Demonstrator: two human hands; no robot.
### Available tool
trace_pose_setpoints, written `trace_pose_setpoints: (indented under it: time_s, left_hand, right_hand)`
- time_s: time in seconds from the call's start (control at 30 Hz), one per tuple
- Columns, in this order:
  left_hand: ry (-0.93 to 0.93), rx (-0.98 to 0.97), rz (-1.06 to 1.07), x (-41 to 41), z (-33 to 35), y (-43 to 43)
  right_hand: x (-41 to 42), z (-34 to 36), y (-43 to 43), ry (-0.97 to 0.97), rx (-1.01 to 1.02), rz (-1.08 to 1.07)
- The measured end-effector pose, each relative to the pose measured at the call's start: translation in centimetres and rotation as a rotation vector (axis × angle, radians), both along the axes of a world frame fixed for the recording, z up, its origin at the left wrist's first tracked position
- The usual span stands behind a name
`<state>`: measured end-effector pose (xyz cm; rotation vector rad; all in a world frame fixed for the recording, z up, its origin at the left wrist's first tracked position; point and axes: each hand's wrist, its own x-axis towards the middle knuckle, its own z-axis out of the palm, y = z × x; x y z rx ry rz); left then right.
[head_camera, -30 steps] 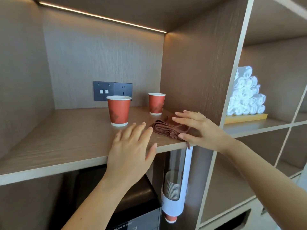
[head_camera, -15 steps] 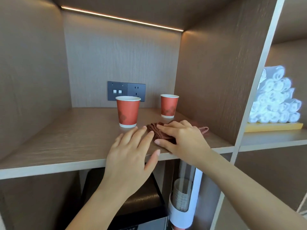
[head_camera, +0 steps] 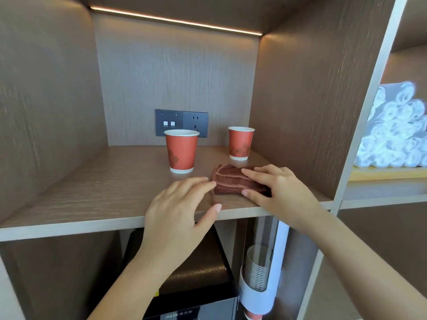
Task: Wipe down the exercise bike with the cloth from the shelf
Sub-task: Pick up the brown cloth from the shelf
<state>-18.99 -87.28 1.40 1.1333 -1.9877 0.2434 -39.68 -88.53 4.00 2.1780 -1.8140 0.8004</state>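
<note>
Step now: getting the folded brown cloth off the shelf. It lies just right of the near red paper cup. My right hand pinches it, fingers on top, thumb in front. My left hand is flat and open, holding nothing, fingertips by the cloth. Next I think I must lift it without bumping that cup.

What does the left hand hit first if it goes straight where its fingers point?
Most likely the near-left edge of the folded brown cloth, just ahead of the left hand on the shelf; the right hand grips it. Depth is unclear.
</note>
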Motion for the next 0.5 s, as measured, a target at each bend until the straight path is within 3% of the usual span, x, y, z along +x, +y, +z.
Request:
trace_pose_setpoints:
  time_s: [0.13, 0.2, 0.33, 0.5]
  left_hand:
    - [0.077, 0.068, -0.078, 0.6, 0.4, 0.1]
    - [0.105, 0.120, -0.115, 1.0, 0.6, 0.2]
    - [0.119, 0.207, -0.160, 1.3, 1.0, 0.2]
    - [0.086, 0.267, -0.177, 1.6, 1.3, 0.0]
  right_hand:
    - [1.9, -0.1, 1.1, 0.264, -0.001, -0.223]
    - [1.1, 1.4, 1.0, 0.234, 0.063, -0.099]
    - [0.5, 3.5, 0.3, -0.034, 0.270, 0.317]
    - [2.1, 1.2, 1.2, 0.168, 0.149, 0.093]
